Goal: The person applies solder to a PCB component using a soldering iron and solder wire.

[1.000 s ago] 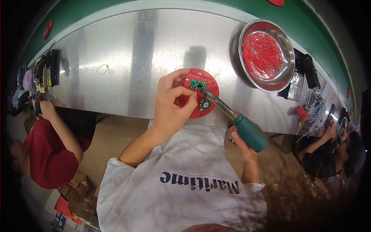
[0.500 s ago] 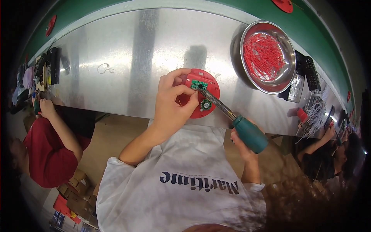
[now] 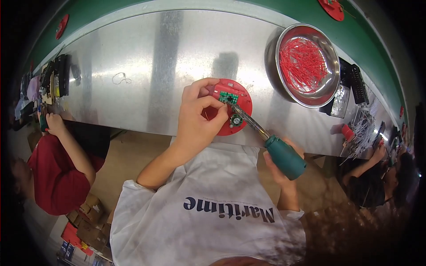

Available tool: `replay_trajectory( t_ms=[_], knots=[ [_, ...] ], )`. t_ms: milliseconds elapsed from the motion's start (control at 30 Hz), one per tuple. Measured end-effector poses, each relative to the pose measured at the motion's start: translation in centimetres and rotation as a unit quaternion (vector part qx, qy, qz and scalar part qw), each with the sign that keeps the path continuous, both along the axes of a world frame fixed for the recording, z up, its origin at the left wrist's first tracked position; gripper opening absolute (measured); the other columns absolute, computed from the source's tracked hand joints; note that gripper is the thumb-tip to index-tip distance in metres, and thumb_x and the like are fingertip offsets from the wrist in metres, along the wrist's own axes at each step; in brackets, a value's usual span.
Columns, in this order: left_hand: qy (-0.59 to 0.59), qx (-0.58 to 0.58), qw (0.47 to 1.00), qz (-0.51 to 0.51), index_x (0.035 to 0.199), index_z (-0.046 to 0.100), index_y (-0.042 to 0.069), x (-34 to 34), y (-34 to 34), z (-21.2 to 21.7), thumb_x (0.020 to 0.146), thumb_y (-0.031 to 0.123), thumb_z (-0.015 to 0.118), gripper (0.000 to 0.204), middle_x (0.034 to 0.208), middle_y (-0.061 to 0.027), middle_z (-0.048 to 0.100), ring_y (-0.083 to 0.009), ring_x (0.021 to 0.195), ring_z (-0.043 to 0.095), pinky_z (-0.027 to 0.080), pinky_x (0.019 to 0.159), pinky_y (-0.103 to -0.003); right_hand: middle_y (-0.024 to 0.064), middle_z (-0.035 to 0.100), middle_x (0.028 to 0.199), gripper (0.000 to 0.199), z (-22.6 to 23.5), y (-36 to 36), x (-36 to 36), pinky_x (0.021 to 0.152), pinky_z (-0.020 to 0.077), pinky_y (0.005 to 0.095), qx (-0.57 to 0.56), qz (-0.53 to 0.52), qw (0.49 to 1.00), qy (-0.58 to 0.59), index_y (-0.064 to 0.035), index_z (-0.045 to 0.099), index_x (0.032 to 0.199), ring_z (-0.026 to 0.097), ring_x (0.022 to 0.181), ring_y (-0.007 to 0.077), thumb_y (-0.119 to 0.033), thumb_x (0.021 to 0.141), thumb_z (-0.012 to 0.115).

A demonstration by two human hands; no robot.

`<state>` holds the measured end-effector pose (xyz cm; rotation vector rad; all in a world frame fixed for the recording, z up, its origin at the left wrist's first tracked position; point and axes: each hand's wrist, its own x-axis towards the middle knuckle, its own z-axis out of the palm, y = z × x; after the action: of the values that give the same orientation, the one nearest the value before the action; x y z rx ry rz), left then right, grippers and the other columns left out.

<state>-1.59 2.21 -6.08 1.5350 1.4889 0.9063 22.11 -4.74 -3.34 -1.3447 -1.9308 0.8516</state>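
A round red plastic disc (image 3: pixel 243 95) lies at the near edge of the metal bench. On it sit a small green circuit board (image 3: pixel 229 97) and a round green-rimmed part (image 3: pixel 236 119). My left hand (image 3: pixel 197 115) rests over the disc's left side, thumb and forefinger pinched beside the board; a thin wire (image 3: pixel 206 115) shows within the curl of the fingers. My right hand (image 3: pixel 278 170) grips the green handle of a soldering iron (image 3: pixel 284 155), its shaft slanting up-left. The iron's tip meets the board's lower edge by my left fingertips; the exact contact is too small to make out.
A steel bowl (image 3: pixel 284 84) of short red wires (image 3: pixel 304 64) stands at the right. Beyond it are a black tray (image 3: pixel 356 82) and a bundle of white wires (image 3: pixel 361 131). A green belt (image 3: pixel 266 12) carrying red discs (image 3: pixel 332 9) runs behind. Co-workers sit on both sides.
The soldering iron's handle has shifted slightly left and down, its tip staying at the board. Red discs on the green belt have moved right. My left hand is nearly still.
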Motion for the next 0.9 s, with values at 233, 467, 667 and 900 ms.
replay_trajectory(
  t_ms=[233,467,667,900],
  knots=[
    [-0.006,-0.001,1.0,-0.005,0.076,0.069,0.001,0.0,0.1,0.1,0.075,0.004,0.072,0.004,0.122,-0.0056,0.06,-0.0182,0.1,0.051,0.043,0.09,-0.031,0.0108,0.065,0.079,0.024,-1.5,-2.9,1.3,0.064,0.0498,0.0311,-0.252,-0.189,0.902,0.294,0.0036,0.066,0.095,0.064,0.07,0.0216,-0.003,0.073,0.072],
    [-0.006,-0.023,1.0,-0.005,0.076,0.068,0.001,0.0,0.2,0.3,0.075,0.003,0.071,0.004,0.123,-0.0056,0.06,-0.0182,0.1,0.05,0.043,0.089,-0.03,0.0195,0.057,0.104,0.03,-3.0,-4.9,3.5,0.068,0.0481,0.0341,-0.266,-0.231,0.856,0.378,0.0039,0.058,0.099,0.06,0.075,0.0239,-0.019,0.08,0.065],
    [0.011,-0.023,0.999,-0.021,0.077,0.068,0.001,-0.2,0.3,0.5,0.075,0.003,0.071,0.004,0.124,-0.0061,0.059,-0.0175,0.099,0.05,0.044,0.089,-0.03,0.0202,0.054,0.1,0.031,-3.8,-5.3,3.8,0.068,0.0486,0.0344,-0.238,-0.255,0.827,0.441,0.0046,0.055,0.099,0.058,0.073,0.0243,-0.017,0.078,0.062],
    [0.04,-0.034,0.996,-0.076,0.079,0.068,0.001,-0.7,0.8,0.9,0.078,0.004,0.071,0.004,0.127,-0.008,0.056,-0.0209,0.101,0.051,0.045,0.089,-0.033,0.0202,0.053,0.099,0.031,-4.2,-5.3,3.9,0.065,0.0493,0.0336,-0.227,-0.258,0.822,0.455,0.0046,0.054,0.097,0.058,0.07,0.0236,-0.019,0.078,0.06]
  ],
)
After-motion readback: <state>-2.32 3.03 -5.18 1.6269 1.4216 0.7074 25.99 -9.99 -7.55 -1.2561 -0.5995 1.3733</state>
